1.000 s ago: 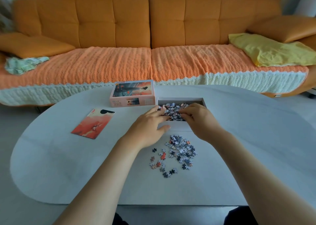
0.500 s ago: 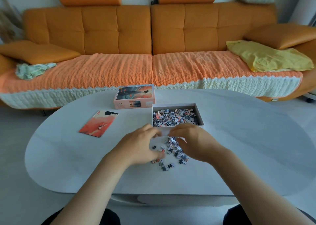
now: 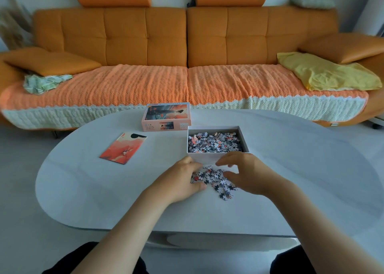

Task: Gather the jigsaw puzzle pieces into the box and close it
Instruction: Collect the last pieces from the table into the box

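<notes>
Both hands have come back from the open box (image 3: pixel 201 157) to the loose jigsaw pieces (image 3: pixel 216 180).
Left hand (image 3: pixel 182 180) curls its fingers into the heap's left edge; the small grey, white and coral pieces lie bunched between the hands; right hand (image 3: pixel 249 174) arches over their right side, fingers apart, loosely bent. Just beyond the fingertips the white box stands, its floor covered with pieces.
</notes>
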A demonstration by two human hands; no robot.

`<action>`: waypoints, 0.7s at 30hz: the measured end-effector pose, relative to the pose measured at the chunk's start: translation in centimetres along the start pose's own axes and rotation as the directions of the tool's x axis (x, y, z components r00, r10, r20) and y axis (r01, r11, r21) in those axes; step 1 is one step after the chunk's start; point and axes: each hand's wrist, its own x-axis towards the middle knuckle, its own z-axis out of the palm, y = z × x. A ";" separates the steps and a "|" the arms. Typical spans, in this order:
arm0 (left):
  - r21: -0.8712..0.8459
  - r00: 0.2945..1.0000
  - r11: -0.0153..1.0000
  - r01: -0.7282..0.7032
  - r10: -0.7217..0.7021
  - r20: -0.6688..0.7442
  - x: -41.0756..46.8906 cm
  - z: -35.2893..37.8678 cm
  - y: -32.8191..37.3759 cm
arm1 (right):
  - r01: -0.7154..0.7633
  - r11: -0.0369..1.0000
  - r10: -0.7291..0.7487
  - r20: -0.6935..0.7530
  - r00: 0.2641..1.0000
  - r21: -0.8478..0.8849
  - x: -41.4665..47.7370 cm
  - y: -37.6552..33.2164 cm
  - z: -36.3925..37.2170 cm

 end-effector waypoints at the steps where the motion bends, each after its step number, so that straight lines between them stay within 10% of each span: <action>1: 0.002 1.000 1.000 -0.007 0.007 0.009 0.0 0.0 0.0 | -0.052 0.997 0.056 0.065 0.996 -0.065 -0.1 0.0 -0.3; 7: 0.186 0.996 0.979 -0.078 0.085 -0.031 0.3 1.2 1.3 | -0.181 0.970 0.222 0.274 0.936 -0.165 0.2 -1.0 0.4; 21: -0.086 0.994 0.995 -0.048 0.039 -0.103 1.6 0.9 1.8 | -0.247 0.967 0.242 0.080 0.967 0.065 1.7 -2.3 1.8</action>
